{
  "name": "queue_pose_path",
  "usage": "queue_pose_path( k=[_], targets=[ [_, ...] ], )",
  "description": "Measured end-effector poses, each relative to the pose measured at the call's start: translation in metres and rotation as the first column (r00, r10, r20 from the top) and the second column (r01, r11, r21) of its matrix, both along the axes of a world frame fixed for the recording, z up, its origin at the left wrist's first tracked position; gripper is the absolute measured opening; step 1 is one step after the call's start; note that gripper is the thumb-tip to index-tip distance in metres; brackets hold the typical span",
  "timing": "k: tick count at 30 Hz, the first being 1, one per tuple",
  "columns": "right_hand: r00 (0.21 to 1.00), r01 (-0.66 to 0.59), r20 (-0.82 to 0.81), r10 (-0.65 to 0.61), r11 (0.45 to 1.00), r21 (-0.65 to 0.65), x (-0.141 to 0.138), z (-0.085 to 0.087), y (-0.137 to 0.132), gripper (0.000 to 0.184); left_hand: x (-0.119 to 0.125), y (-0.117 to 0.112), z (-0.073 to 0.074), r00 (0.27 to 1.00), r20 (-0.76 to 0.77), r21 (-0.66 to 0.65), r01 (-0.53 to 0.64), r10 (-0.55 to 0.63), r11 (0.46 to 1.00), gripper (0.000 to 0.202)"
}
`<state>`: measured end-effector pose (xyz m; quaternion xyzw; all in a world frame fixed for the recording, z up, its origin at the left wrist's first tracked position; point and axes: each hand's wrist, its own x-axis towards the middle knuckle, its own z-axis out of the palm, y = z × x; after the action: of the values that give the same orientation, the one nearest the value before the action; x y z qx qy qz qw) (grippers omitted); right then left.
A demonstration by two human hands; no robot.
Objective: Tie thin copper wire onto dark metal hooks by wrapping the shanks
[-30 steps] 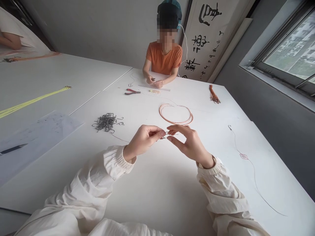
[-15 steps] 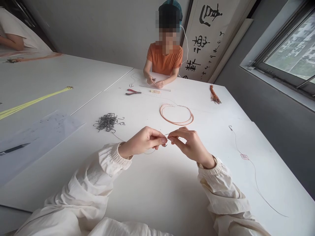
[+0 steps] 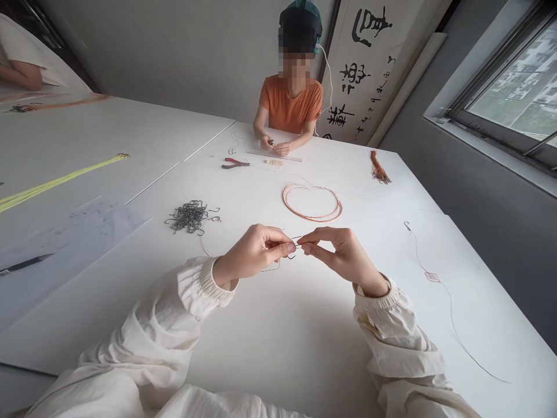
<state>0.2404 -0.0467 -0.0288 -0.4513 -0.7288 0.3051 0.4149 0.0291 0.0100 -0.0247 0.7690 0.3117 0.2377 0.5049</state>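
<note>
The left grip (image 3: 256, 251) pinches a small dark hook (image 3: 292, 257) between thumb and fingers, its bend showing just below the fingertips; the right grip (image 3: 335, 252), thumb and forefinger drawn together close beside it, appears to pinch the thin line (image 3: 278, 267) at the hook, though the exact contact is too small to tell. The hook is held above the worktop (image 3: 282, 337), in front of the body. The step in hand looks like working the line around or against the hook's shank, which would call for a steady left pinch and fine, taut guiding by the right. Some line hangs in a bend below the left hand, and a strand runs from near that wrist toward the pile of hooks (image 3: 190, 217), where it could snag. Beyond the hands lies an orange coil (image 3: 313, 219); to the right, a finished-looking hooked line with a small tag (image 3: 431, 277). Farther off are pliers (image 3: 235, 164), small beads (image 3: 275, 163) and a person in an orange shirt (image 3: 291, 107); none blocks the hands.
</note>
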Motion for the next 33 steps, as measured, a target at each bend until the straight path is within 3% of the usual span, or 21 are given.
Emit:
queue_pose_path(
  k=[4, 8, 14, 16, 19, 23, 25, 27, 28, 30, 32, 33],
  targets=[
    [0.995, -0.021, -0.095, 0.018, 0.999, -0.035, -0.001, -0.001, 0.001, 0.012, 0.000, -0.001, 0.000, 1.000, 0.015, 0.040, 0.008, -0.008, 0.999, 0.027],
    [0.954, -0.065, -0.297, 0.026, 0.990, -0.122, 0.001, -0.001, 0.000, 0.016, 0.000, -0.003, 0.000, 0.999, 0.035, 0.095, -0.009, 0.006, 0.995, 0.027],
    [0.837, -0.153, -0.546, 0.042, 0.975, -0.159, 0.009, -0.010, 0.014, 0.031, 0.002, -0.012, 0.002, 0.980, 0.153, 0.230, -0.162, 0.129, 0.960, 0.022],
    [0.871, -0.188, -0.484, 0.082, 0.966, -0.175, 0.001, -0.023, 0.020, 0.042, 0.007, -0.019, 0.001, 0.967, 0.212, 0.288, -0.201, 0.142, 0.936, 0.021],
    [0.958, -0.219, -0.223, 0.178, 0.961, -0.171, -0.025, -0.051, 0.019, 0.054, 0.019, -0.035, 0.000, 0.957, 0.278, 0.389, -0.188, 0.080, 0.902, 0.017],
    [0.992, 0.081, -0.089, -0.085, 0.995, -0.052, -0.052, -0.076, 0.015, 0.041, 0.031, -0.068, 0.006, 0.960, 0.255, 0.427, -0.006, -0.114, 0.904, 0.015],
    [0.985, 0.133, -0.102, -0.137, 0.990, -0.043, -0.049, -0.080, 0.021, 0.037, 0.029, -0.087, 0.014, 0.925, 0.300, 0.303, 0.140, -0.234, 0.943, 0.014],
    [0.980, 0.090, -0.169, -0.106, 0.991, -0.099, -0.035, -0.081, 0.033, 0.037, 0.023, -0.103, 0.023, 0.864, 0.392, 0.015, 0.337, -0.316, 0.941, 0.016],
    [0.972, 0.053, -0.219, -0.083, 0.989, -0.140, -0.026, -0.081, 0.039, 0.036, 0.019, -0.110, 0.027, 0.848, 0.423, -0.159, 0.417, -0.320, 0.895, 0.017],
    [0.943, 0.004, -0.325, -0.072, 0.979, -0.206, -0.005, -0.083, 0.051, 0.038, 0.011, -0.120, 0.032, 0.855, 0.445, -0.476, 0.479, -0.268, 0.737, 0.018],
    [0.905, -0.013, -0.416, -0.091, 0.971, -0.240, 0.013, -0.083, 0.057, 0.038, 0.005, -0.122, 0.032, 0.880, 0.421, -0.675, 0.467, -0.220, 0.572, 0.019],
    [0.886, -0.022, -0.453, -0.096, 0.968, -0.250, 0.020, -0.081, 0.058, 0.037, 0.003, -0.119, 0.031, 0.884, 0.415, -0.719, 0.464, -0.215, 0.517, 0.020]
  ],
)
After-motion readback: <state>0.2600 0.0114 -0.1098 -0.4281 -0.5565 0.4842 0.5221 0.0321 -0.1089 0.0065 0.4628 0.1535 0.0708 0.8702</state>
